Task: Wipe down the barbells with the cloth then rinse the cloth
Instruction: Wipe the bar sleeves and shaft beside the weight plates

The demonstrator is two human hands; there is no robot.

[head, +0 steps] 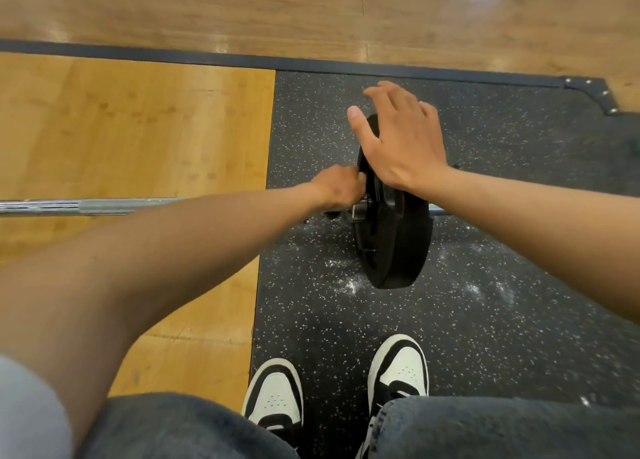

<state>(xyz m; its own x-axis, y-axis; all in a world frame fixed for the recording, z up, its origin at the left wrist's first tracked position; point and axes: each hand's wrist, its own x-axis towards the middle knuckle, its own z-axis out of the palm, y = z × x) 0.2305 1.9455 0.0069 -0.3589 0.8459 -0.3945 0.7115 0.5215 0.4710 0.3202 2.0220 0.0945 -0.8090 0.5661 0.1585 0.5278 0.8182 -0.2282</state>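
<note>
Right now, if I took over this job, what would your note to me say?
Left hand: grips a dark cloth against the inner face of the round black weight plate.
Right hand: open, resting on the plate's top.
The long silver steel barbell lies on the speckled black rubber mat.
Done: can't tell how much is wiped.
Left: finish wiping, then rinse the cloth.

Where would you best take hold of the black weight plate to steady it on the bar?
Probably at its top rim, from above: the weight plate stands upright on edge on the rubber mat, threaded on the barbell, so the rim faces up. The right hand already rests there.
</note>
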